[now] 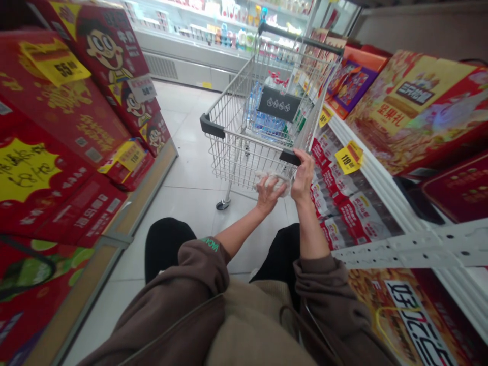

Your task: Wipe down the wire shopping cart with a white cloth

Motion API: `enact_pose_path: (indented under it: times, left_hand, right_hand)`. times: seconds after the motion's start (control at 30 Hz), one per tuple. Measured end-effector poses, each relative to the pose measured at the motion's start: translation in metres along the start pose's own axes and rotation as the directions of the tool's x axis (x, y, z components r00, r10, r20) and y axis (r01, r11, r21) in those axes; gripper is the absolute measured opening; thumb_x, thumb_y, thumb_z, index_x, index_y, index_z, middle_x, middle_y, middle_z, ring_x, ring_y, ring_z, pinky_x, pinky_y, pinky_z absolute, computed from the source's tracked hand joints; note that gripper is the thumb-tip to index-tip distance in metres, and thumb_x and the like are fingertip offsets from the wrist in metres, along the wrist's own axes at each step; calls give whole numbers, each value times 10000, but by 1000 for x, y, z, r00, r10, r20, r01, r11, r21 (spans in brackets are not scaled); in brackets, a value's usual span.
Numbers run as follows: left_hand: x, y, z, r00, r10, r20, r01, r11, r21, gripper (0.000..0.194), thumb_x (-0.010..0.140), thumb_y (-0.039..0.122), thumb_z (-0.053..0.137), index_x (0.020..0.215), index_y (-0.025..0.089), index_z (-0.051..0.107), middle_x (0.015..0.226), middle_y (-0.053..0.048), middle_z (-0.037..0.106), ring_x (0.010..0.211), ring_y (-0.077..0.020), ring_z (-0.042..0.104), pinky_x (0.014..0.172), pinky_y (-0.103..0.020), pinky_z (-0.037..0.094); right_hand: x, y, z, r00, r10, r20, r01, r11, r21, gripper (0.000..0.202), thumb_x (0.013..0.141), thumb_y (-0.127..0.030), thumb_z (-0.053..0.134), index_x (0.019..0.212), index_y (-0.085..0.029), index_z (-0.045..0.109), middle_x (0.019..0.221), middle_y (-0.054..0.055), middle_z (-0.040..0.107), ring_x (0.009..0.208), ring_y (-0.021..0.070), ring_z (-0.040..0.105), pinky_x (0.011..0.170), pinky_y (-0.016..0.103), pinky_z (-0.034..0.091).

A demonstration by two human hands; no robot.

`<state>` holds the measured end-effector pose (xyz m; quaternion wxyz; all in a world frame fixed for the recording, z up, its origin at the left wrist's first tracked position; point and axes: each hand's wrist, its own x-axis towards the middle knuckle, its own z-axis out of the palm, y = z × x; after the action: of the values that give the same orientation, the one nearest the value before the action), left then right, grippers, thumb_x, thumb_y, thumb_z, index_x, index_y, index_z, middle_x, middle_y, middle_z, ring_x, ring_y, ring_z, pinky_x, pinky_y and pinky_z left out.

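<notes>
Brown sleeves (198,284) at 6 o'clock, pushed up off forearms | left hand (269,194) closed on white cloth (275,180), pressed to lower rear of cart (232,152) | right hand (304,175) gripping cart's rear corner at 1 o'clock of cloth | water bottles (267,122), probably, inside basket | red boxes (72,117) at 9 o'clock

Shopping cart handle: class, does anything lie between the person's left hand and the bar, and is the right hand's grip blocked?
Yes. A crumpled white cloth lies between the left hand and the shopping cart handle. The right hand grips the bar directly beside its dark end cap; nothing visible intervenes.
</notes>
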<state>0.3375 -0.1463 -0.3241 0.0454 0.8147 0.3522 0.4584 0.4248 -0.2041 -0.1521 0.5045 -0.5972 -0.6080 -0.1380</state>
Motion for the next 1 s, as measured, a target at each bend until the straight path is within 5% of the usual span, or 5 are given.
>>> enact_pose_path:
  times: [0.3, 0.5, 0.63, 0.77, 1.0]
  left_hand:
    - [-27, 4, 7, 998, 47, 48, -46, 999, -9, 319, 987, 155, 574, 1187, 363, 710, 1281, -71, 616, 1355, -292, 449, 1121, -557, 370]
    - [-7, 24, 27, 990, 134, 44, -132, 991, -38, 232, 1036, 289, 527, 1134, 390, 712, 1243, -30, 661, 1346, -282, 481, 1147, -586, 362]
    - [-24, 3, 13, 988, 154, 23, -153, 988, -23, 292, 1004, 197, 561, 1128, 417, 706, 1270, -15, 666, 1306, -288, 506, 1074, -601, 401]
    - [-39, -13, 1, 991, 130, 11, -130, 992, 3, 314, 973, 131, 583, 1135, 363, 718, 1277, -59, 658, 1319, -308, 478, 1061, -600, 394]
    - [-4, 2, 9, 985, 167, 41, -165, 985, -51, 304, 996, 191, 584, 1178, 407, 696, 1287, -40, 657, 1368, -292, 462, 1112, -599, 358]
  right_hand:
    - [0, 4, -15, 993, -63, 104, 50, 991, 124, 551, 1074, -465, 71, 1382, -282, 489, 1468, 84, 594, 1481, 211, 468, 1252, 542, 352]
    - [-19, 8, -17, 995, -48, 85, 30, 978, 209, 572, 1056, -413, 35, 1441, -259, 430, 1468, 129, 583, 1499, 241, 461, 1208, 561, 411]
    - [-56, 24, -6, 995, 85, -55, -75, 985, 153, 576, 1046, -473, 85, 1432, -237, 441, 1422, 157, 559, 1393, 268, 545, 1140, 561, 473]
    - [-71, 40, 6, 990, 139, -33, -129, 968, 216, 553, 1059, -489, 147, 1419, -223, 472, 1407, 152, 583, 1365, 240, 563, 1166, 521, 458]
    - [-63, 60, 13, 979, 132, 153, -149, 983, 103, 684, 1055, -543, 34, 1322, -226, 578, 1389, 138, 646, 1354, 224, 596, 1226, 550, 369]
